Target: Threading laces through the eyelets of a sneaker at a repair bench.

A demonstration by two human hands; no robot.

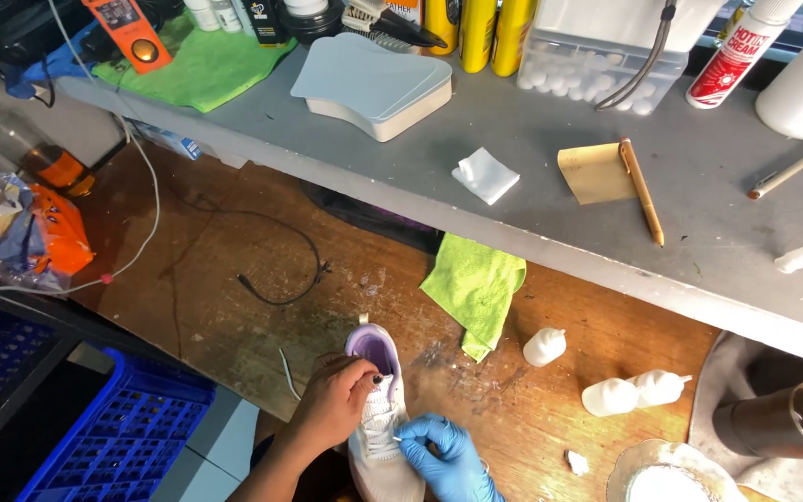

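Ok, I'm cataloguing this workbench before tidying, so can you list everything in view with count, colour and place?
sneaker: one, white with lilac heel, wooden table, near edge
green cloths: two, one hanging off the grey shelf, one on it, far left
small squeeze bottles: three, white, table, right of the sneaker
foam block: one, pale, shelf
white folded pad: one, shelf middle
tan paper and pencil-like stick: one each, shelf
spray cans: yellow, shelf back; count unclear
metal tumbler: one, lying at right
blue crate: one, lower left
black cable: one, table
left hand: bare, on the sneaker
right hand: blue glove, at the laces
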